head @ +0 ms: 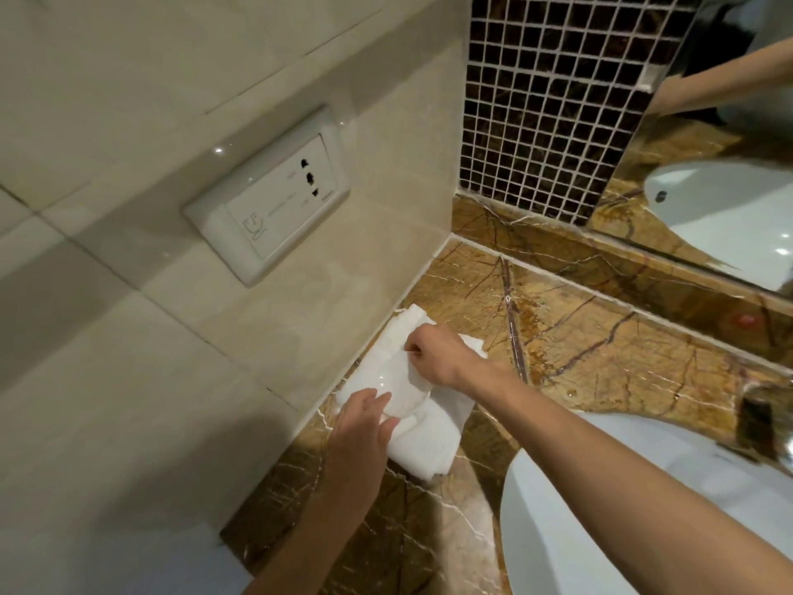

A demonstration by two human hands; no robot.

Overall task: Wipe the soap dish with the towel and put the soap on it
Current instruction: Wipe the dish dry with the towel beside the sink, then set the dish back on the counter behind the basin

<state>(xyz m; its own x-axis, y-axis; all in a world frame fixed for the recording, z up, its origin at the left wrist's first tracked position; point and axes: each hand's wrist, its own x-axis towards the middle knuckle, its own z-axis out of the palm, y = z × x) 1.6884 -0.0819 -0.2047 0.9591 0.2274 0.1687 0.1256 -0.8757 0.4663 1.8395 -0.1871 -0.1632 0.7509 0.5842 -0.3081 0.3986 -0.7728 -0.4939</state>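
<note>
A white folded towel (429, 444) lies on the brown marble counter (600, 337) against the left wall. On top of it sits a glossy white soap dish (397, 386). My left hand (364, 423) grips the near end of the dish, fingers on top. My right hand (431, 354) is closed in a fist at the far end of the dish, pinching a bit of towel against it. The soap is not visible.
A white sink basin (643, 508) is set in the counter to the right, with a chrome faucet (761, 423) behind it. On the tiled left wall is a socket plate (274, 195). At the back are dark mosaic tiles (549, 100) and a mirror (729, 173).
</note>
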